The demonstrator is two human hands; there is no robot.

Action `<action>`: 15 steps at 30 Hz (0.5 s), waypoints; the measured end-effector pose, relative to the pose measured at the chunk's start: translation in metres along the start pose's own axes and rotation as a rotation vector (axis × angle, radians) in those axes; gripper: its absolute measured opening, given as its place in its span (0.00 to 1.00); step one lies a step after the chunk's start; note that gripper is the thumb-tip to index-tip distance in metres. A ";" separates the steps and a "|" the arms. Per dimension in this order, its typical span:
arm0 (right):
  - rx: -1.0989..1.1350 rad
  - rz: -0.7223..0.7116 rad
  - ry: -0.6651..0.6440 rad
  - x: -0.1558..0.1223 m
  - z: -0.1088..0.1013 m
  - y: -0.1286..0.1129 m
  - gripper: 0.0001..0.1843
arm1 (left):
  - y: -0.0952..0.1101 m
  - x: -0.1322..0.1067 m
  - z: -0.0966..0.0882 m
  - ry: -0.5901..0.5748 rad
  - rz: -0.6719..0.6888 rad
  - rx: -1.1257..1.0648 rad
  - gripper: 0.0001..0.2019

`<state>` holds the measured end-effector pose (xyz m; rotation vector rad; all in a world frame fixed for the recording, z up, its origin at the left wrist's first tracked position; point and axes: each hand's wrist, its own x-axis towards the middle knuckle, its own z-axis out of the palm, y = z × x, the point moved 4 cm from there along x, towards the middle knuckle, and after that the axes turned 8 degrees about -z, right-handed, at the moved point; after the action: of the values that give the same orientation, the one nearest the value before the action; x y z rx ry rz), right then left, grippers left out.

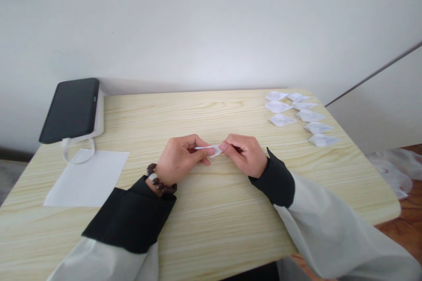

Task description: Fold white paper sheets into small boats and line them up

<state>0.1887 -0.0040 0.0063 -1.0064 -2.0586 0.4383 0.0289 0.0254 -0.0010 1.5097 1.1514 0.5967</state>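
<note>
A small piece of folded white paper [216, 151] is stretched between my two hands, over the middle of the table. My left hand [184, 156] pinches its left end between thumb and fingers, with a beaded bracelet at the wrist. On the other end, the thumb and curled fingers of my right hand [243, 153] are closed. Part of the paper is hidden by my fingers. Several finished-looking folded paper pieces [311, 116], pointed at the ends, lie in two columns at the far right of the table.
A white sheet of paper [89, 180] lies at the left, partly under a white cable [67, 158]. Behind it a black power bank or similar device [70, 109] rests on a white box. The wooden table [184, 114] meets a white wall. Plastic bags [392, 169] are on the floor at right.
</note>
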 end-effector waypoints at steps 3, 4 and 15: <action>0.058 0.022 0.004 0.000 -0.001 0.002 0.18 | -0.001 0.000 0.000 -0.052 -0.050 -0.064 0.12; 0.080 0.027 0.006 0.000 -0.001 0.002 0.17 | -0.001 0.000 -0.001 -0.061 -0.055 -0.071 0.13; 0.018 0.009 0.098 -0.003 0.001 -0.001 0.14 | -0.003 0.004 0.001 -0.099 -0.044 -0.082 0.19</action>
<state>0.1889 -0.0068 0.0051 -1.0075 -1.9605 0.4041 0.0308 0.0279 -0.0048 1.4253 1.0686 0.5271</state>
